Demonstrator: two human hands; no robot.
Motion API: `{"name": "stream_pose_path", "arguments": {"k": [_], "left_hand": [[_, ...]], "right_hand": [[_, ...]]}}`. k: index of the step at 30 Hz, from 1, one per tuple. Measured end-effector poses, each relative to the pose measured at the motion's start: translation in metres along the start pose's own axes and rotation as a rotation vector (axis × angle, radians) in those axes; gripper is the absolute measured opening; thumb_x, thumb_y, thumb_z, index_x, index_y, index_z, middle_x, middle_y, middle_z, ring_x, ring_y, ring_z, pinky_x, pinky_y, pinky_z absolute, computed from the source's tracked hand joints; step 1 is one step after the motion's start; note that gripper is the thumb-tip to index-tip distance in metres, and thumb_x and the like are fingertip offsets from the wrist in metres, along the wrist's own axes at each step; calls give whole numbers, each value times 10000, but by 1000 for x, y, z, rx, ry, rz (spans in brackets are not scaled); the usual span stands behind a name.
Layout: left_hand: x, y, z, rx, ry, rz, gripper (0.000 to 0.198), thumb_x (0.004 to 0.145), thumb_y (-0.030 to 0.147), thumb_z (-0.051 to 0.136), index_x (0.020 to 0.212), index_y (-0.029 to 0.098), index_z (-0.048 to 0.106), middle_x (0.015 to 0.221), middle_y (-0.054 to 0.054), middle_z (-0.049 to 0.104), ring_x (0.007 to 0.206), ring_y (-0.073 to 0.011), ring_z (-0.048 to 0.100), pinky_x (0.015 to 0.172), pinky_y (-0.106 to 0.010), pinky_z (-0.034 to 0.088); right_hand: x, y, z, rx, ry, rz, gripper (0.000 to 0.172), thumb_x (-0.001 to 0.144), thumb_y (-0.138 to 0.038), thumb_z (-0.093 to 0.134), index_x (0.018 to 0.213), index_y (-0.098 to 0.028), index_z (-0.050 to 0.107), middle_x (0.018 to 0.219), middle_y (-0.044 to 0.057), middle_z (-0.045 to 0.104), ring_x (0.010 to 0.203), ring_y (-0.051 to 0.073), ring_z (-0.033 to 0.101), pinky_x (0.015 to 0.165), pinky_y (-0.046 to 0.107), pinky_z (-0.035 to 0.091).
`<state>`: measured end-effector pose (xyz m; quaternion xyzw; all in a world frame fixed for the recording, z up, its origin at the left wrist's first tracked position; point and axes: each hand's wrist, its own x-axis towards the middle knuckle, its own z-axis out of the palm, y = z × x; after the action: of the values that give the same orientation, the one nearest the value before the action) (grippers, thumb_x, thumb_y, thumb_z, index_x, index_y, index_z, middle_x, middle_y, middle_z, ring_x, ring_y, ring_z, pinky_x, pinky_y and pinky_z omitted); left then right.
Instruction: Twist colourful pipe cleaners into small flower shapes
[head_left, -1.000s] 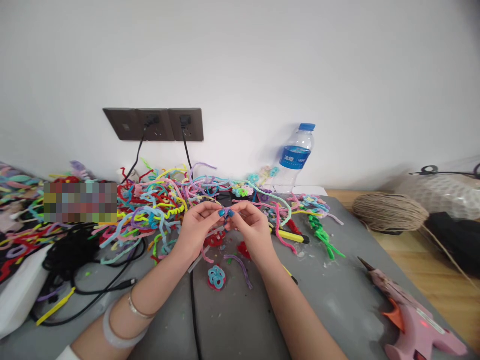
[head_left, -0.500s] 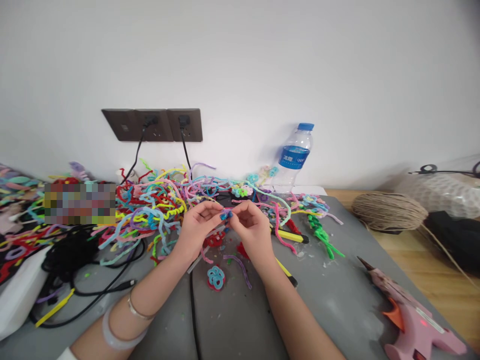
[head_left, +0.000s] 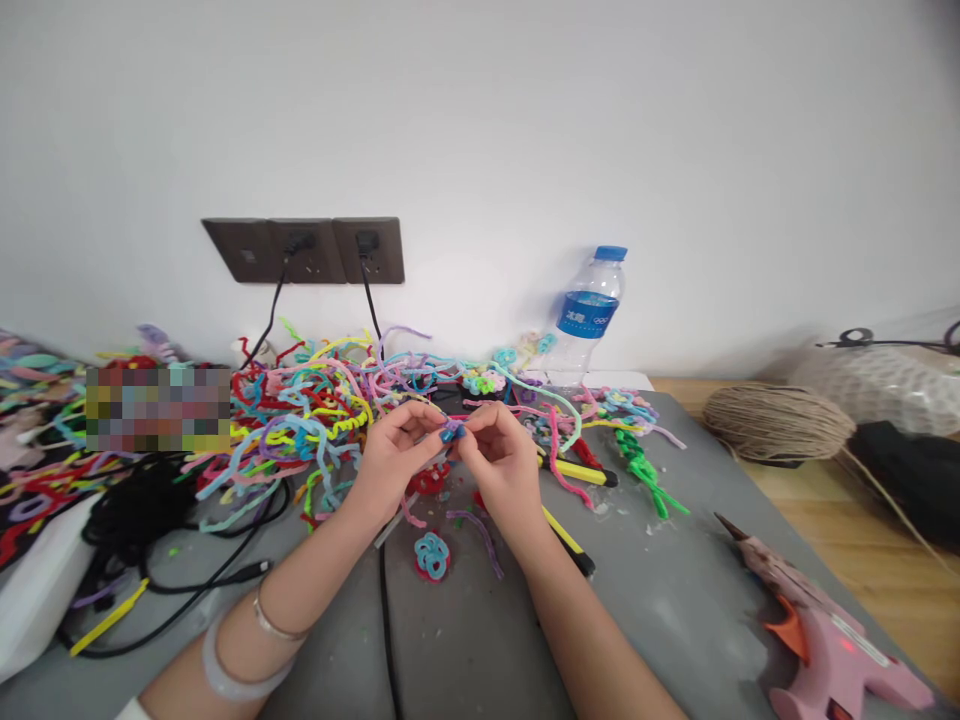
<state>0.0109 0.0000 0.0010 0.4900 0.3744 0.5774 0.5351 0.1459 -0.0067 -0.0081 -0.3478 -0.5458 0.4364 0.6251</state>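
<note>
My left hand [head_left: 394,455] and my right hand [head_left: 501,462] meet above the grey table [head_left: 675,600], fingertips pinched together on a small purple pipe-cleaner piece [head_left: 453,428]. Both hands are closed on it. Just below them lie a blue-and-red flower-shaped pipe-cleaner piece [head_left: 432,555], a loose purple pipe cleaner [head_left: 480,530] and a red curled piece [head_left: 429,480]. A big tangle of coloured pipe cleaners [head_left: 315,410] is heaped behind my left hand.
A pink glue gun [head_left: 825,640] lies at the right front. A yellow-handled tool [head_left: 577,470], a green twisted piece [head_left: 645,470], a water bottle [head_left: 589,315], a twine ball [head_left: 776,425] and black cables [head_left: 150,520] surround the hands. Wall sockets [head_left: 304,250] sit behind.
Almost nothing differs: the fingertips of both hands have shifted slightly on the small piece, and the hands stay in the same place.
</note>
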Motion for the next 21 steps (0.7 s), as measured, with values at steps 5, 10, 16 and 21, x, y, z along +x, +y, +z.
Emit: {"name": "stream_pose_path", "arguments": {"k": [5, 10, 16, 21], "left_hand": [[1, 3, -1, -26, 5, -4, 133, 726, 208, 782, 810, 177, 684, 812, 9, 635, 747, -99, 606, 689, -185, 510], [2, 3, -1, -56, 20, -55, 190, 694, 204, 793, 798, 178, 636, 739, 27, 622, 652, -91, 589, 612, -189, 498], [2, 4, 1, -60, 50, -138, 293, 623, 226, 826, 712, 166, 553, 629, 52, 566, 562, -81, 543, 533, -182, 462], [1, 5, 3, -119, 36, -152, 356, 610, 247, 845, 687, 173, 505, 621, 64, 549, 546, -78, 539, 528, -191, 474]], "right_hand": [[4, -2, -4, 41, -73, 53, 136, 850, -324, 641, 810, -203, 592, 711, -4, 610, 578, 130, 610, 558, 253, 509], [8, -2, -7, 180, -159, 204, 254, 823, -438, 683, 819, -197, 604, 641, -18, 622, 491, 118, 584, 537, 267, 524], [8, -1, -7, 275, -197, 347, 313, 788, -481, 714, 793, -189, 603, 624, -33, 599, 504, 102, 572, 542, 240, 507], [7, 1, -5, 365, -188, 420, 303, 764, -457, 744, 763, -187, 606, 612, -40, 588, 475, 84, 539, 523, 223, 483]]}}
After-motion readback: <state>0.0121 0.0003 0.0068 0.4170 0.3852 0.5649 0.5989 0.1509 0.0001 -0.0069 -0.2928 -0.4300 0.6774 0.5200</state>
